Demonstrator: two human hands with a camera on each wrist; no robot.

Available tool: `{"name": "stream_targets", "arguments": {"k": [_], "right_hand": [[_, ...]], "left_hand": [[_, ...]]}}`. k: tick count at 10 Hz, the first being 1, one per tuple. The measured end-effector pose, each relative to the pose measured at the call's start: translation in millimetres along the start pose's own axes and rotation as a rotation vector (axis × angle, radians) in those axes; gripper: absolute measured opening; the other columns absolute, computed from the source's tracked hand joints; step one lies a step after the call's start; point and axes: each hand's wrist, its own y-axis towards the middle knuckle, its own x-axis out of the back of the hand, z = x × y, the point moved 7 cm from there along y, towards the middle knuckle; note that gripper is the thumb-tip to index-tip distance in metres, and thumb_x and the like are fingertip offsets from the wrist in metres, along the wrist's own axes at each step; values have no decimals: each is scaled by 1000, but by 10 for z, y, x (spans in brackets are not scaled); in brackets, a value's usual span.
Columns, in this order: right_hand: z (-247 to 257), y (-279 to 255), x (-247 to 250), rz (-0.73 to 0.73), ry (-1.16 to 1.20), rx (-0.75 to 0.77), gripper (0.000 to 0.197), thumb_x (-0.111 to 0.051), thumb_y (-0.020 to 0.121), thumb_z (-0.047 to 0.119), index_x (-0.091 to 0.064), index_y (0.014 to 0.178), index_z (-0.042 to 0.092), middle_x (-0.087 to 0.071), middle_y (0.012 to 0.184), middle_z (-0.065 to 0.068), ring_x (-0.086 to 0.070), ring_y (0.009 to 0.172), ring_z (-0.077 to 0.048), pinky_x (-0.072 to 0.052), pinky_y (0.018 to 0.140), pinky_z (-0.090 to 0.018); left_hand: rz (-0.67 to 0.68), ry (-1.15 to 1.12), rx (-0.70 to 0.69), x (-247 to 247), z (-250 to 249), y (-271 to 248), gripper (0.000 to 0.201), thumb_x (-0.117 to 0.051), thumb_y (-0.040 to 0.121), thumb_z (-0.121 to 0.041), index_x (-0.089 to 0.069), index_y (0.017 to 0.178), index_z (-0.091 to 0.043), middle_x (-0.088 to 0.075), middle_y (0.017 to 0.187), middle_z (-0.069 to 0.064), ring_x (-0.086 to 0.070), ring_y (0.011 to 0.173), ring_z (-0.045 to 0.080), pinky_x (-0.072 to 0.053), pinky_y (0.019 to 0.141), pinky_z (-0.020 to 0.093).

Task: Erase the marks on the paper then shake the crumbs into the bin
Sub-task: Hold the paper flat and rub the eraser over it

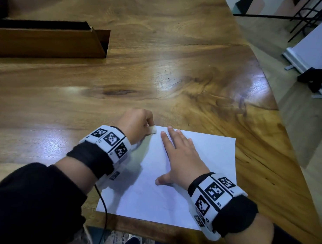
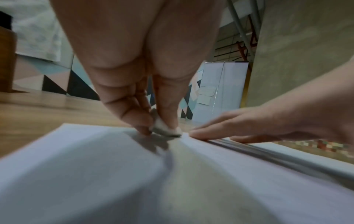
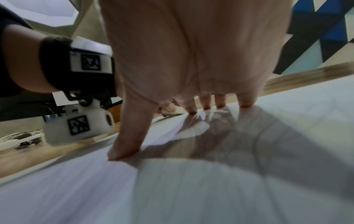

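Observation:
A white sheet of paper [image 1: 203,157] lies on the wooden table [image 1: 155,76] near its front edge. My left hand [image 1: 138,122] pinches a small white eraser [image 1: 152,130] between thumb and fingers and presses it on the paper's far left corner; the left wrist view shows the eraser [image 2: 165,128] touching the sheet [image 2: 95,166]. My right hand [image 1: 181,157] lies flat on the paper with fingers spread, its fingertips [image 3: 205,106] and thumb pressing the sheet [image 3: 191,189] down. Faint pencil lines show on the paper at the right of the right wrist view.
A long brown open cardboard box [image 1: 49,41] lies at the table's far left. The table's right edge [image 1: 284,135] drops to the floor, where a white panel and black stand [image 1: 315,78] sit. A black cable [image 1: 105,211] hangs off the front edge.

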Motion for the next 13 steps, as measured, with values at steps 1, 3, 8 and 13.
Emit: {"name": "stream_targets", "arguments": {"k": [1,3,8,13], "right_hand": [[2,-2,0,8,-4,-4,126,-73,71,56,18,150,20,28,156,1,24,144,-19,7,119,-41],[13,2,0,8,-4,-9,127,-74,70,56,18,150,19,27,156,1,24,144,-19,6,119,-42],[2,3,-3,17,14,-10,127,-75,70,54,18,150,20,29,155,3,25,143,-17,8,118,-40],[7,11,-13,19,29,-2,127,-76,70,54,17,150,21,28,156,2,25,143,-17,9,118,-39]], "left_hand": [[-7,12,-14,-36,-42,-21,7,-64,78,-14,-62,82,-9,-51,75,1,-48,73,20,-30,60,23],[94,17,-10,-66,-44,21,7,-63,79,-14,-63,85,-11,-53,71,-2,-49,73,18,-35,60,22],[100,105,-101,-91,13,-125,10,-62,79,-14,-55,73,-16,-48,80,1,-47,75,20,-35,62,25],[277,107,-181,-228,41,-385,20,-64,75,-22,-50,61,-25,-47,67,-6,-44,63,14,-32,56,25]]}}
